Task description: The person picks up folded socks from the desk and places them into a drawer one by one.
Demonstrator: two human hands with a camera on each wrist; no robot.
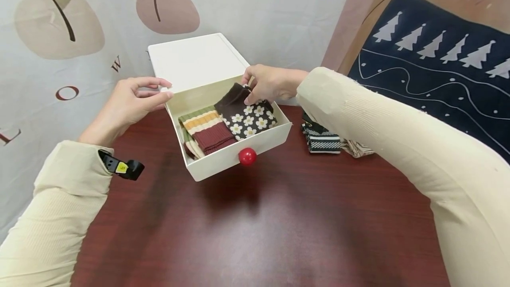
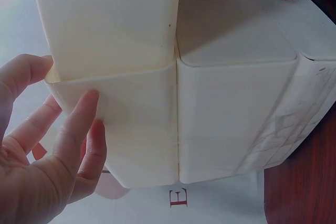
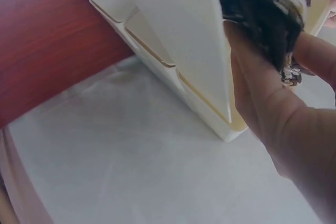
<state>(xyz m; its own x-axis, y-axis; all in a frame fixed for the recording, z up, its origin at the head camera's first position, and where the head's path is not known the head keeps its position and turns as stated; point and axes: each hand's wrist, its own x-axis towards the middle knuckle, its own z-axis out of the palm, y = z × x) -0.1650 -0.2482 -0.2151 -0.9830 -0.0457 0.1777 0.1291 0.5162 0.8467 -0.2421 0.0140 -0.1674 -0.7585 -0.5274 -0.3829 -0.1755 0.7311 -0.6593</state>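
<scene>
My right hand (image 1: pixel 268 84) pinches the soft, light daisy-print sock (image 1: pixel 247 116) by its brown cuff, while my left hand (image 1: pixel 129 103), fingers relaxed, steadies the drawer (image 1: pixel 239 163) corner.

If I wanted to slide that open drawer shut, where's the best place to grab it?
Probably the red knob on the drawer front, pinched from the near side: it sticks out toward the viewer, round, with bare table before it.
</scene>
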